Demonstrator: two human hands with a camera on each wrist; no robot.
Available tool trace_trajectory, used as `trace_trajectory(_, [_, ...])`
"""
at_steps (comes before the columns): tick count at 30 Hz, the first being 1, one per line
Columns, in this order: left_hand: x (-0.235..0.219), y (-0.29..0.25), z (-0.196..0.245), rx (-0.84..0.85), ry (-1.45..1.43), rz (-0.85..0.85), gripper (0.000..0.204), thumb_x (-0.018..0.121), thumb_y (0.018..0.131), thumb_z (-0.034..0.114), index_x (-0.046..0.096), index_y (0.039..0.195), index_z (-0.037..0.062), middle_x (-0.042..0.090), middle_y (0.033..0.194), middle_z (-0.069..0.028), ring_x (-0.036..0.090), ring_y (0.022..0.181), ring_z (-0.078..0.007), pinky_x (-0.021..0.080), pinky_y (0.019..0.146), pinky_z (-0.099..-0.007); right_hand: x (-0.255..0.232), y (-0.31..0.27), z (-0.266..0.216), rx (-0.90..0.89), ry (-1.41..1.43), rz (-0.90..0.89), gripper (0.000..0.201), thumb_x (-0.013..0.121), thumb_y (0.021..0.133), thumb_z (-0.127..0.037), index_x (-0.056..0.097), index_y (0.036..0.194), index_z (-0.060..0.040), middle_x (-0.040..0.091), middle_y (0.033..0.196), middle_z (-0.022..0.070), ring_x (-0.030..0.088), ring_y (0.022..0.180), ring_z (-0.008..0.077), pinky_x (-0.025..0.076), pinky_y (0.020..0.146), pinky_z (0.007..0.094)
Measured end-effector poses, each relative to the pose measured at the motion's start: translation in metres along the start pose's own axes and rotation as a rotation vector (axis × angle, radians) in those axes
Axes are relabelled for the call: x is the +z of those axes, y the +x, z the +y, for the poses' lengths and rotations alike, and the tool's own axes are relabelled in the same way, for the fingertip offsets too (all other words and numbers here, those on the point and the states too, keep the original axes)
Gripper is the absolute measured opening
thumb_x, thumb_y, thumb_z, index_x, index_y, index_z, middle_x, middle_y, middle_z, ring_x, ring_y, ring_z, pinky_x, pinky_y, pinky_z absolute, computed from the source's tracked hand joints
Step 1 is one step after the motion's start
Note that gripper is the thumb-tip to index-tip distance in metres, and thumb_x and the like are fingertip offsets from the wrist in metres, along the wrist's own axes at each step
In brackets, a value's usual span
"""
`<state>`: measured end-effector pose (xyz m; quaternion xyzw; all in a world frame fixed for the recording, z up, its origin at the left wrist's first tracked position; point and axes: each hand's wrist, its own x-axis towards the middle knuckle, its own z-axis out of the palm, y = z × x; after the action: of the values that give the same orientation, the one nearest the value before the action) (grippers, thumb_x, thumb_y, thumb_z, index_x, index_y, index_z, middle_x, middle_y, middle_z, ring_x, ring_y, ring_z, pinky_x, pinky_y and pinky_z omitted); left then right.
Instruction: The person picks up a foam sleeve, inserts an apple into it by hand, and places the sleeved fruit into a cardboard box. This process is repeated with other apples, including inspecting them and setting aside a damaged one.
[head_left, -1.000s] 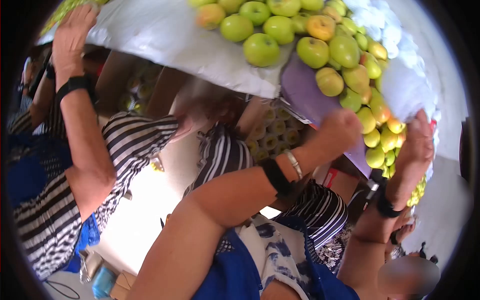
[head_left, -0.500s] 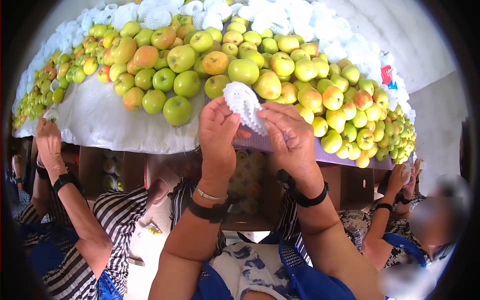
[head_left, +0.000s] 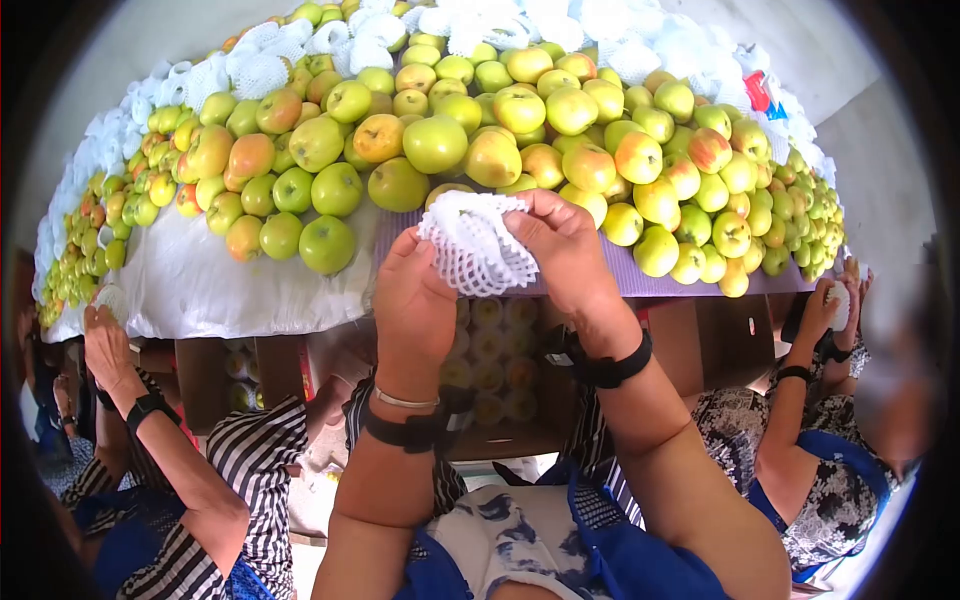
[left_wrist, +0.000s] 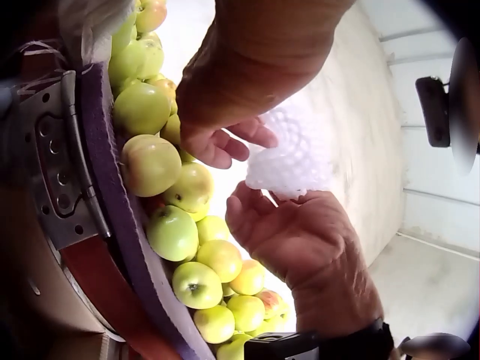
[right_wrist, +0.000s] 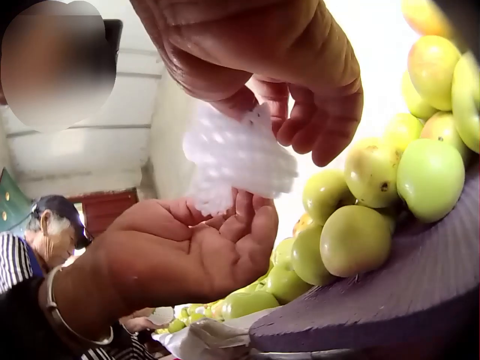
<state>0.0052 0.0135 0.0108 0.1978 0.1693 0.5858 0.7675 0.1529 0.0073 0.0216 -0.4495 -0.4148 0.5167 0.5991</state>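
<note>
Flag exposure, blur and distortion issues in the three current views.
Head: fisheye, dark round border, front edge of the white sheet bowed, mesh of the foam net still readable. Left wrist: blown-out white behind the apples, net washed out and soft. Right wrist: similar blowout at upper right, net soft too, blurred patch at upper left.

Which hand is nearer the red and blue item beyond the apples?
The right. The right hand is at the right edge of the white net, toward the red and blue item; the left hand is at the net's left edge, farther off.
</note>
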Motion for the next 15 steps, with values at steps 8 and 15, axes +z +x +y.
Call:
trace_trajectory(8, [-0.026,0.007,-0.014,-0.146,-0.160,-0.229,0.040,0.040,0.089,0.012,0.039,0.126,-0.0023,0.049,0.124,-0.0126,0.048,0.115,-0.0257,0.036,0.099,-0.0401,-0.003,-0.001,-0.013,0.239,0.873,-0.139,0.020,0.053,0.087,-0.007,0.053,0.103,0.0041,0.061,0.101,0.0117,0.060,0.092,0.0191,0.049,0.083,0.0327])
trace_trajectory(15, [0.005,-0.003,-0.011,0.348,0.580,-0.213,0.071,0.060,0.070,-0.002,0.026,0.133,-0.0029,0.042,0.129,-0.0132,0.042,0.121,-0.0239,0.030,0.104,-0.0383,-0.001,-0.002,-0.013,0.114,0.510,0.125,0.015,0.052,0.088,-0.007,0.056,0.096,0.0045,0.063,0.089,0.0110,0.062,0.076,0.0158,0.051,0.070,0.0274])
